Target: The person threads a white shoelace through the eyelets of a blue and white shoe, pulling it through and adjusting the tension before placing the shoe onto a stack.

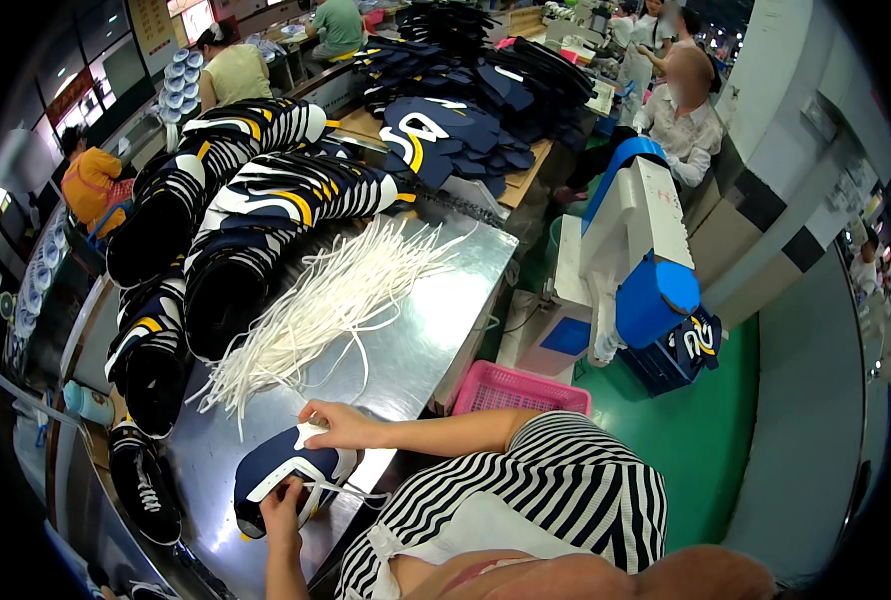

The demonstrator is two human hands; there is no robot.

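Note:
A navy shoe upper [266,462] with white and yellow trim lies on the metal tabletop in front of me. My right hand [334,425] is closed on its white-edged far end, thumb and fingers pinching the material. At the white eyelet strip on the near side, my left hand [284,503] has its fingers pressed together on the upper. A white shoelace [351,491] trails from the upper toward my striped top; whether the left fingertips also hold part of it is hidden. Just beyond the upper, a heap of loose white laces [316,310] spreads over the table.
Nested stacks of shoe uppers [231,270] line the table's left side, with a laced black shoe [146,490] nearer. Flat navy pieces [456,135] are piled at the far end. To the right are a pink basket [521,390] and a white-and-blue machine [626,250]. Several people sit or stand beyond.

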